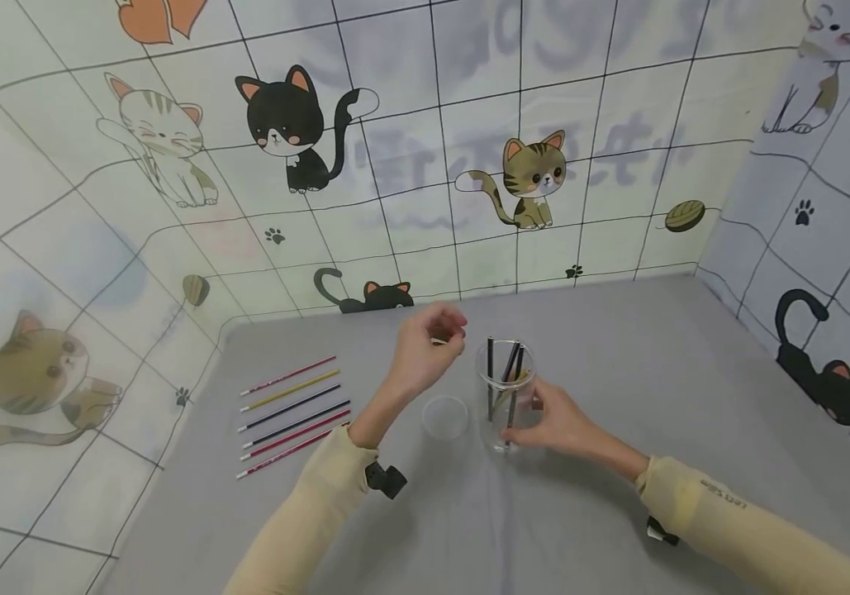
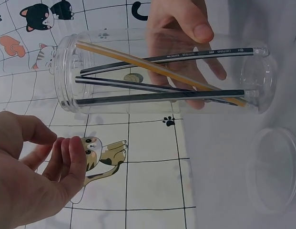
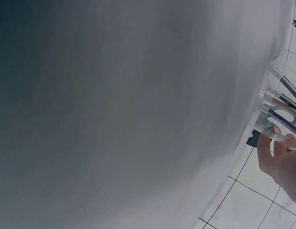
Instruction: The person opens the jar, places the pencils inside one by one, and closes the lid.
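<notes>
A tall clear jar [image 1: 484,405] stands upright on the table, holding several dark pencils [image 2: 162,97] and one yellow pencil [image 2: 138,62]. My right hand [image 1: 560,417] grips its lower part, thumb in front and fingers behind. Left of the rim hovers my left hand [image 1: 430,343], fingers loosely bent toward the thumb, with nothing visible between them. A round clear lid [image 1: 445,418] lies on the table just left of the jar. In the right wrist view, the right hand [image 3: 283,164] and part of the jar [image 3: 263,123] show only at the right edge.
Several pencils, including a yellow pencil [image 1: 291,390] and a red pencil [image 1: 294,435], lie in a row at the left. Grey cloth covers the table [image 1: 618,347]. A cat-patterned curtain [image 1: 410,165] borders it at the back and both sides.
</notes>
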`<state>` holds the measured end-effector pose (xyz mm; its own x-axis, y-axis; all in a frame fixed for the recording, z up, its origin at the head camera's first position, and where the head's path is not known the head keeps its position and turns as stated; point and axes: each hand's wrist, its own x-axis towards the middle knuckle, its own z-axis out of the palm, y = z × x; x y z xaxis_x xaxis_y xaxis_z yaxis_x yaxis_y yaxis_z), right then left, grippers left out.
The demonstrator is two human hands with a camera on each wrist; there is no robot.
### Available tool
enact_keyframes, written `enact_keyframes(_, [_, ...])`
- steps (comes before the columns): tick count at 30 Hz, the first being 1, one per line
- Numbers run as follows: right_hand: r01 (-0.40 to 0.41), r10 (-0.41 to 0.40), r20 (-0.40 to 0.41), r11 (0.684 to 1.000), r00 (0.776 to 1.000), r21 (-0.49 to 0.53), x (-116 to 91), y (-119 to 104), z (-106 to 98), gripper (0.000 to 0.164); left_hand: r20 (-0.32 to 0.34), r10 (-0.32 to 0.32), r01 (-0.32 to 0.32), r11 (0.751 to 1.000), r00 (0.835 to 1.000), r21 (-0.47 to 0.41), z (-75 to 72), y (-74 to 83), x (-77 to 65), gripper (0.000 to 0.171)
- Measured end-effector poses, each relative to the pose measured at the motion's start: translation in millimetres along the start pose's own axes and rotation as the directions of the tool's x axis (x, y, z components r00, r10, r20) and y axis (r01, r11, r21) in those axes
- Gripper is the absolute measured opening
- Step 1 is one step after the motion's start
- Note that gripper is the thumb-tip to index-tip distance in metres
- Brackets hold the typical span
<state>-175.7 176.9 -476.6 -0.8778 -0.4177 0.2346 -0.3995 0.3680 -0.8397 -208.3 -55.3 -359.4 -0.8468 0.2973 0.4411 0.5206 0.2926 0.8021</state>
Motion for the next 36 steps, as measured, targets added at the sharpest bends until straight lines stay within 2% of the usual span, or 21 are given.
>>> enact_keyframes(8, [0.005, -0.005, -0.011, 1.000, 1.000, 0.004, 0, 2, 0, 0.076, 0.074, 0.014, -0.013, 1.000, 0.997, -0.007, 4.2, 2.3, 0.5, 0.016])
enact_keyframes(15, [0.005, -0.005, -0.008, 1.000, 1.000, 0.003, -2, 1, -1, 0.077, 0.077, 0.015, -0.013, 1.000, 0.997, -0.022, 5.6, 1.7, 0.6, 0.016])
enact_keyframes(22, [0.008, -0.008, -0.004, 1.000, 1.000, 0.004, -2, 2, 0, 0.078, 0.138, 0.026, -0.031, 0.999, 0.990, 0.033, 11.2, 5.6, 4.1, 0.015])
enact_keyframes(28, [0.003, -0.003, -0.006, 1.000, 1.000, -0.007, -1, 3, 0, 0.076, 0.190, -0.010, -0.001, 0.998, 0.982, 0.060, 15.1, 6.8, 7.0, 0.014])
enact_keyframes(30, [0.010, -0.010, -0.009, 1.000, 1.000, -0.009, 0, 3, 0, 0.076, 0.194, -0.019, 0.005, 0.998, 0.981, 0.068, 15.9, 6.3, 7.7, 0.012])
enact_keyframes(36, [0.026, -0.026, -0.012, 1.000, 1.000, -0.011, 0, 4, -1, 0.077, 0.183, 0.010, -0.031, 0.993, 0.983, 0.114, 14.9, 11.2, 9.2, 0.011])
